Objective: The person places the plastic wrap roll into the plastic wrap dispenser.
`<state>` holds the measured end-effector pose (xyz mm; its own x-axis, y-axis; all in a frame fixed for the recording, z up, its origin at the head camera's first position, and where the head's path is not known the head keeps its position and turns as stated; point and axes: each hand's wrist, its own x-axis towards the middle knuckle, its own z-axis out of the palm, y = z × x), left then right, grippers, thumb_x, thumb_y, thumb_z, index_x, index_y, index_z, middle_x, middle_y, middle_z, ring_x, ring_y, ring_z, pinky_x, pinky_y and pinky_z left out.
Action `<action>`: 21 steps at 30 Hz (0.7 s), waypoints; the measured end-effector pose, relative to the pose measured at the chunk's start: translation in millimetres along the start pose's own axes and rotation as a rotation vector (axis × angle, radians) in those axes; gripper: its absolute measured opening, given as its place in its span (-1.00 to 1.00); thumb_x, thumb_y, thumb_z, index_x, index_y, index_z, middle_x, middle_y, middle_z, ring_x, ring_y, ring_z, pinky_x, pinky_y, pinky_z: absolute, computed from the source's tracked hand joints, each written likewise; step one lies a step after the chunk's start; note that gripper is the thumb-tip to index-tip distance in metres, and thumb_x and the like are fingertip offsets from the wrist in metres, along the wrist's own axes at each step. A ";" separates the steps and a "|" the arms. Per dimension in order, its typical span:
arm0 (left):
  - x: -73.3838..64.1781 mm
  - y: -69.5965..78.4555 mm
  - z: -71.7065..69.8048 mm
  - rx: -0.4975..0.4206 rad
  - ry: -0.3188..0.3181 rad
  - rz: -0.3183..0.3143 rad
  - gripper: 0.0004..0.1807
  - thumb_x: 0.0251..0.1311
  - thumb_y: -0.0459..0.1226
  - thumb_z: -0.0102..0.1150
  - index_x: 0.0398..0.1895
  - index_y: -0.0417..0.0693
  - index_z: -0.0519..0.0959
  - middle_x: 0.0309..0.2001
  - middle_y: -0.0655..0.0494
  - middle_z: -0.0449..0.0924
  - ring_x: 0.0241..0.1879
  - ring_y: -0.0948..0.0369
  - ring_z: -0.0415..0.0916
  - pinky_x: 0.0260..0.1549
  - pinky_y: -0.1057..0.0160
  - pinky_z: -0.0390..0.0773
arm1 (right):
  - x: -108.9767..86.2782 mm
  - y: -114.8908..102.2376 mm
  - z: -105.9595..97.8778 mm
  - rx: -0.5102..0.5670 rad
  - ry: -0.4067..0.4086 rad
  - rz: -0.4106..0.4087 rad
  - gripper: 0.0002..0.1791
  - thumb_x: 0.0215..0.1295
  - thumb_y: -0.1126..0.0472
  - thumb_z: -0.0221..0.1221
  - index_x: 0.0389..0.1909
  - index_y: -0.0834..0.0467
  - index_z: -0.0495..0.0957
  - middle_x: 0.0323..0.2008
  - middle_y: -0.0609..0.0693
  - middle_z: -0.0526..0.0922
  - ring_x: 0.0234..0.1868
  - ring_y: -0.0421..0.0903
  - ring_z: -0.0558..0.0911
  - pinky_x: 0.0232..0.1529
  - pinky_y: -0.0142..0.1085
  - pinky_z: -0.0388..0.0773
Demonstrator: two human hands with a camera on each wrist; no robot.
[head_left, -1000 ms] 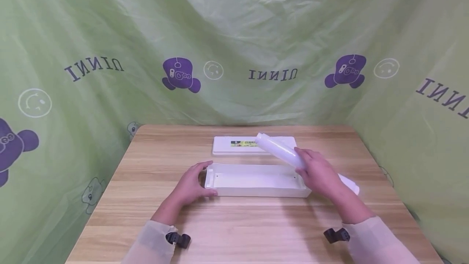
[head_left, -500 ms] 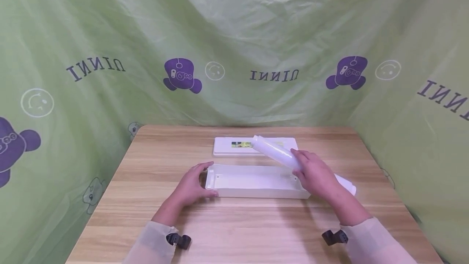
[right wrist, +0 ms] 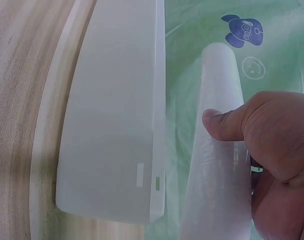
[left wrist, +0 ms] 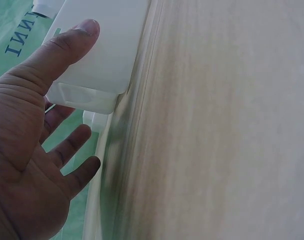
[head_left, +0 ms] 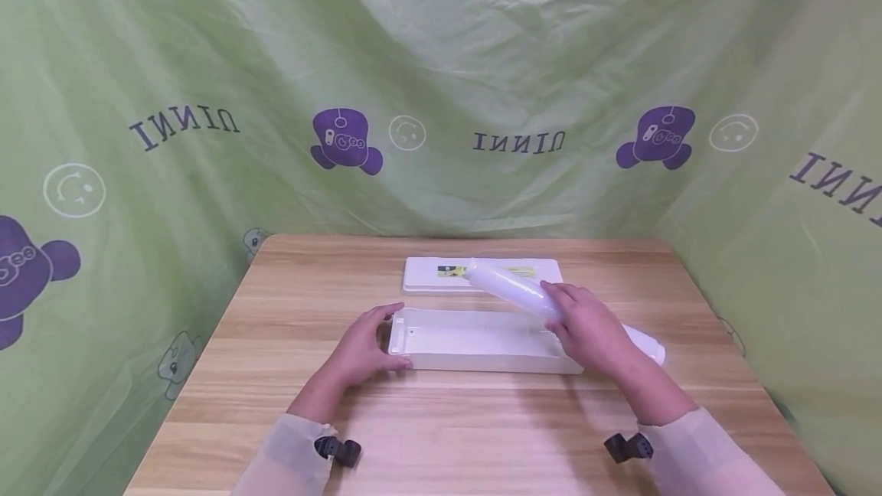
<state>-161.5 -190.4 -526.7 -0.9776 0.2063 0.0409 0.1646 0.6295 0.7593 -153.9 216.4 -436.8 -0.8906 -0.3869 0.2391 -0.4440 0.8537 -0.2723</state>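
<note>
A long white open-topped plastic box [head_left: 496, 363] stands in the middle of the table. My left hand [head_left: 360, 344] holds its left end, thumb on the front wall and fingers at the back edge. In the left wrist view the thumb lies against the box's side [left wrist: 109, 55]. Above the box's right end, my right hand [head_left: 591, 329] grips a roll of clear plastic wrap [head_left: 513, 287] around its middle. The roll slants, its left end raised toward the back and overlapping the white lid [head_left: 419, 274]. In the right wrist view my thumb presses along the wrap roll [right wrist: 219, 165].
Behind the box lies the lid, with a green and yellow label [head_left: 451, 272] on its top. The wooden table [head_left: 455, 435] stretches around these things. A green printed curtain [head_left: 441, 182] hangs close behind and at both sides.
My right hand has moved slightly left with the plastic wrap roll, and the roll's raised left end has come down a little. My left hand keeps its hold on the box.
</note>
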 end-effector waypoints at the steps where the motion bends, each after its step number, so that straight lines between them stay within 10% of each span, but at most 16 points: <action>1: 0.0 0.1 0.0 0.000 -0.001 -0.003 0.27 -0.50 0.14 0.80 0.51 0.33 0.38 0.38 0.01 0.48 0.38 -0.04 0.39 0.43 -0.17 0.31 | 0.5 -0.4 0.3 -0.002 -0.003 -0.001 -0.23 0.28 0.25 0.42 0.48 0.27 0.35 0.24 0.32 0.57 0.20 0.31 0.58 0.21 0.23 0.56; 21: 1.1 0.8 0.3 -0.001 -0.004 -0.012 0.29 -0.51 0.11 0.80 0.52 0.28 0.37 0.39 0.00 0.47 0.39 -0.05 0.38 0.44 -0.17 0.29 | 6.7 -15.0 10.3 -0.012 -0.003 -0.081 -0.21 0.24 0.26 0.45 0.47 0.23 0.38 0.27 0.24 0.57 0.24 0.24 0.58 0.25 0.15 0.57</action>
<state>-162.4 -189.4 -526.3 -0.9790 0.2017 0.0286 0.1523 0.6312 0.7606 -154.3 197.3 -440.7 -0.8520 -0.4560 0.2573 -0.5136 0.8233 -0.2414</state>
